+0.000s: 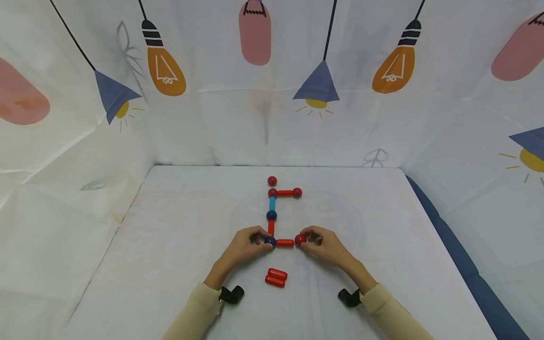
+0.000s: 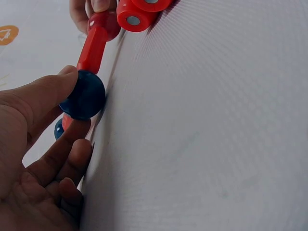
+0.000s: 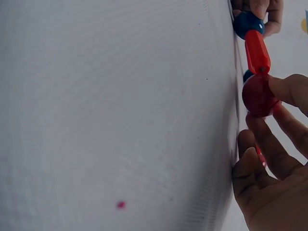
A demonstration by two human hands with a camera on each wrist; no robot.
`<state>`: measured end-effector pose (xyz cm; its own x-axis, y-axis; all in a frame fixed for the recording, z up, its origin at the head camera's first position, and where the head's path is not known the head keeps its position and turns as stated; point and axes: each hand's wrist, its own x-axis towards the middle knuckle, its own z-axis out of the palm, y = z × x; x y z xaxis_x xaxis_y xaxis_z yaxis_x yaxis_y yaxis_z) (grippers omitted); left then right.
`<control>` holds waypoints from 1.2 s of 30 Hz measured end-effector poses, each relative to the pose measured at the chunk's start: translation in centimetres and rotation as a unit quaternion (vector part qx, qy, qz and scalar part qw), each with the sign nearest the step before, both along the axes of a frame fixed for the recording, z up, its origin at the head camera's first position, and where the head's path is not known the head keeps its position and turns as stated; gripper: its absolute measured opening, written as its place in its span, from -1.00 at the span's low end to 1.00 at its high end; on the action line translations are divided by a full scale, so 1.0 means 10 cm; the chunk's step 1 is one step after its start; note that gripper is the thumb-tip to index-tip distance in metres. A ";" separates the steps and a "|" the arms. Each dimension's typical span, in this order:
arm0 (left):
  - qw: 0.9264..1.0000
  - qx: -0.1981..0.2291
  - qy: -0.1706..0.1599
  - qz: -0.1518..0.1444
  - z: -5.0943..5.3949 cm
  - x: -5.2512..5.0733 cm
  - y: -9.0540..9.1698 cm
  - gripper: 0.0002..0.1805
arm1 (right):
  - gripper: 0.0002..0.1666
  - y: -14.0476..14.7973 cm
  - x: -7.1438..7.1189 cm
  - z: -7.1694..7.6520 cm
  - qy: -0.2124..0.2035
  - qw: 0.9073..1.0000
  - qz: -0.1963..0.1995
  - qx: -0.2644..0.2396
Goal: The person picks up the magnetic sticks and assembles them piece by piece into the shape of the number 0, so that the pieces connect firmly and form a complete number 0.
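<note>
The balls [image 2: 83, 95] look smooth and glossy. The rods [image 2: 91, 52] look like shiny plastic — the spare pair [image 1: 275, 281] shows metallic grey discs [image 2: 133, 20] in the ends. The tabletop [image 2: 202, 125] is matt, faintly textured; the backdrop [image 1: 212, 137] looks like creased cloth; the sleeves [image 1: 194, 309] — matt cloth.

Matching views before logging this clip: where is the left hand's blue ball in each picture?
Head: blue ball below centre, pinched by the left hand.
Left wrist: blue ball left of centre.
Right wrist: blue ball near top right.
Shared landmark: red rod between it and the red ball in the right hand.
</note>
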<state>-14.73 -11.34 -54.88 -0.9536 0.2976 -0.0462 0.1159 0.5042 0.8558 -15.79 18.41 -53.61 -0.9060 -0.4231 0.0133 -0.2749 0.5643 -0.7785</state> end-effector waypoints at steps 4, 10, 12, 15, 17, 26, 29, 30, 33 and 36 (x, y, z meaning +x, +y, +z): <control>1.000 0.004 0.006 -0.001 0.01 0.00 0.00 -0.70 | -0.64 0.00 0.01 0.00 0.003 1.000 0.007 0.001; 1.000 0.009 0.009 -0.001 0.00 0.00 0.00 -0.70 | -0.66 0.00 0.03 0.01 0.003 1.000 0.011 0.002; 1.000 0.009 0.008 -0.001 0.01 0.01 0.00 -0.70 | -0.67 0.00 0.03 0.00 0.003 1.000 0.012 0.002; 1.000 0.008 0.008 0.000 0.01 0.01 0.00 -0.70 | -0.67 0.00 0.04 -0.01 0.002 1.000 0.013 0.001; 1.000 0.008 0.008 0.001 0.02 0.01 0.00 -0.70 | -0.67 0.00 0.03 -0.01 0.001 1.000 0.014 0.000; 1.000 0.009 0.009 0.003 0.00 0.00 0.01 -0.69 | -0.66 0.00 0.03 0.00 0.003 1.000 0.022 0.002; 1.000 0.008 0.009 0.004 -0.01 0.00 0.01 -0.69 | -0.66 0.01 0.03 0.00 0.006 1.000 0.029 0.000; 1.000 0.008 0.008 0.005 -0.01 0.00 0.01 -0.70 | -0.65 0.01 0.03 0.00 0.007 1.000 0.030 -0.001; 1.000 0.008 0.007 0.006 -0.01 0.01 0.01 -0.69 | -0.65 0.01 0.03 0.00 0.011 0.999 0.033 0.001; 1.000 0.011 0.009 0.005 -0.01 0.01 0.01 -0.69 | -0.65 0.01 0.04 0.01 0.012 0.999 0.032 0.003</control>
